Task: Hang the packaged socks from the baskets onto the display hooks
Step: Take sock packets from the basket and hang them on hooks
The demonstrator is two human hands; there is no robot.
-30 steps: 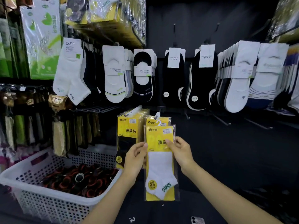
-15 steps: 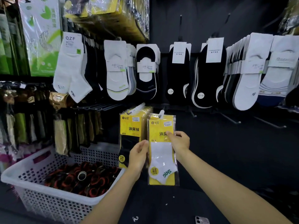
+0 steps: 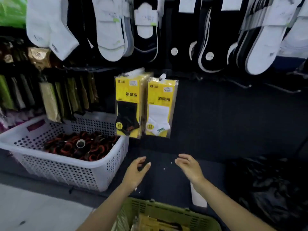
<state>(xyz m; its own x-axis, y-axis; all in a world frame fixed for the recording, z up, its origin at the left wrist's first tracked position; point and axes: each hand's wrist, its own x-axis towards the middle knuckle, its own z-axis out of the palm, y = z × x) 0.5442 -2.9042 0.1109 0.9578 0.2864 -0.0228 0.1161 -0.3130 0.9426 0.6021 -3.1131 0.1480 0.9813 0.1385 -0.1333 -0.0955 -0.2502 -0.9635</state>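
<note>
- Now both hands hover just past the far rim of the green basket [image 3: 166, 208], the left hand [image 3: 135, 172] and the right hand [image 3: 189, 167] side by side, fingers loosely spread, holding nothing.
- The next packs of socks [image 3: 156, 222] lie inside the green basket, below both hands and closer to the person.
- Only their yellow tops show, so I cannot tell which way their long sides run.
- They sit roughly between the two forearms, so neither hand looks clearly nearer; the reach would likely be down and back.
- Well above the green basket, a white-sock pack [image 3: 160, 107] and a black-sock pack [image 3: 128, 104] hang upright, close together.
- Up and right of the green basket, bare hooks [image 3: 281, 88] stick out.
</note>
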